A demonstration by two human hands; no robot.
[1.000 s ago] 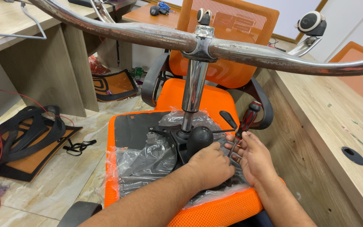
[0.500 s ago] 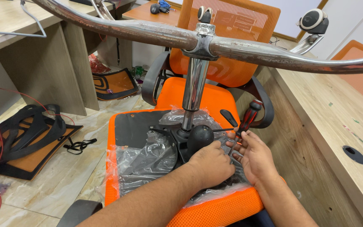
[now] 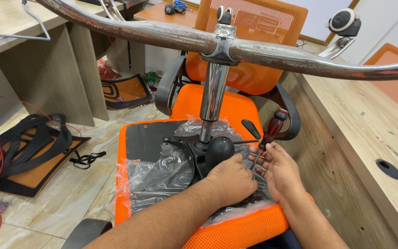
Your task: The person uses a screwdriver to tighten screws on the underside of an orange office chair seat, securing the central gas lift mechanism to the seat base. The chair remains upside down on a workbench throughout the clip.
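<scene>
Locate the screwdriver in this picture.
In the head view, the screwdriver is right of centre, held in the right hand, beside the chrome column on the upturned orange seat.

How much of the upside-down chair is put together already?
Done: the chrome base with its wheels stands on the column, which sits in the black plate. In hand: the right hand holds a screwdriver at the plate; the left hand steadies it. Left: the plastic wrap is still on.
</scene>
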